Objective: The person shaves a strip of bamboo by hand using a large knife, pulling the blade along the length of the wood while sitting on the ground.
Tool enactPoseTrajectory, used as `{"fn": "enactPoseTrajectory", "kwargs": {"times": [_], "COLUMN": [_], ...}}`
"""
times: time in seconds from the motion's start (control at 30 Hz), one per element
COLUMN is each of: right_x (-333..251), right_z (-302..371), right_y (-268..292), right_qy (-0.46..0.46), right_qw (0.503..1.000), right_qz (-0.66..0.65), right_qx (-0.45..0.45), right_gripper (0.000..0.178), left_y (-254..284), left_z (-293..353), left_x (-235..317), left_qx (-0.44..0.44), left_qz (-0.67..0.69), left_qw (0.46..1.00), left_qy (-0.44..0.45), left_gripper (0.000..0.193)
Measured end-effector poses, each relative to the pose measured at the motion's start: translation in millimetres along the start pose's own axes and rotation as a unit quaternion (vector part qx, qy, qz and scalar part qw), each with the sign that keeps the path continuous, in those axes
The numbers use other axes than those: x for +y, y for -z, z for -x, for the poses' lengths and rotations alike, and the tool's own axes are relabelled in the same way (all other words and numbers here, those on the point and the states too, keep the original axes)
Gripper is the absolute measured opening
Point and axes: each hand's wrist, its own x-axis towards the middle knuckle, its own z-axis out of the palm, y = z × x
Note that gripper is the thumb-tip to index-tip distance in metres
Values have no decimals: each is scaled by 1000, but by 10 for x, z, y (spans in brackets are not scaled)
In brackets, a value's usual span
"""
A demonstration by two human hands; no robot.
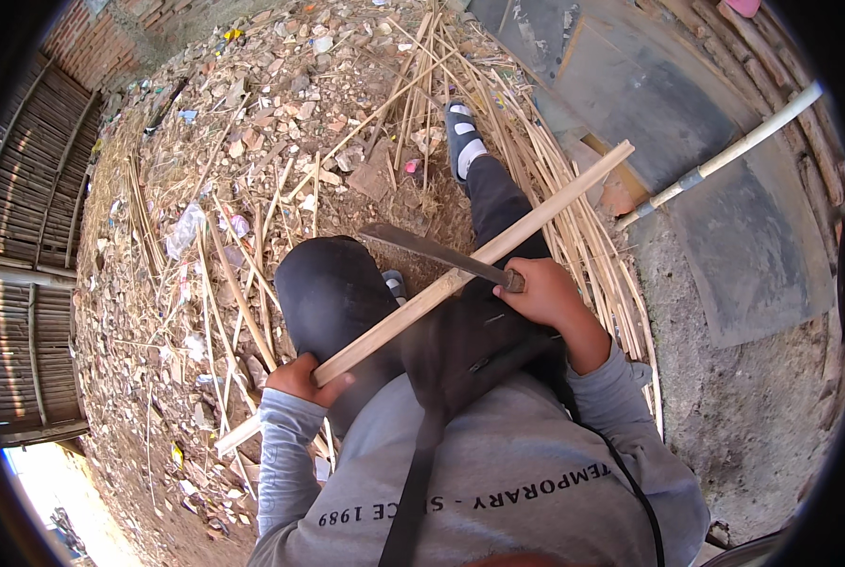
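Observation:
A long pale bamboo strip (394,322) runs slantwise across my lap, from beside my left forearm up to the far right. My left hand (301,380) is closed around its lower part, and a short end sticks out behind the wrist. In my right hand (547,293) is the handle of a machete (420,246), its dark blade pointing left and slightly away from me. The blade crosses the strip near its middle, close to the handle; whether the edge has cut into the wood I cannot tell.
Split bamboo strips (588,250) lie in a long pile to the right of my leg, and others are scattered on the rubble ground (243,142). Dark sheets (758,250) and a pale pole (725,156) lie at the right. A bamboo-slat wall (25,180) stands left.

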Motion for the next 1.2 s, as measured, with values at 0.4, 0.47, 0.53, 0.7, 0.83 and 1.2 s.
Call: {"fn": "enactPoseTrajectory", "kwargs": {"times": [0.4, 0.47, 0.53, 0.7, 0.83, 1.2], "right_x": [-106, -72, -46, -36, -26, 22], "right_z": [-75, -88, -94, -100, -84, -82], "right_y": [-8, 0, -8, -57, -24, -76], "right_qy": [0, -13, -27, -16, -7, -11], "right_qw": [998, 999, 999, 999, 998, 999], "right_qz": [23, 9, -3, 25, 26, -6], "right_qx": [-51, -39, -26, -44, -49, -45], "right_gripper": [27, 27, 27, 28, 28, 30], "left_y": [29, 45, 36, 16, 49, 19], "left_z": [-39, -45, -48, -61, -75, -73], "left_x": [39, 71, 67, 36, 50, 25], "left_qx": [-10, -14, -14, -13, -29, -28], "left_qz": [-19, -20, -22, -42, -54, -59], "left_qw": [1000, 1000, 1000, 999, 998, 998], "left_qy": [7, 18, 16, 9, 14, 15], "left_gripper": [66, 66, 67, 69, 71, 72]}}
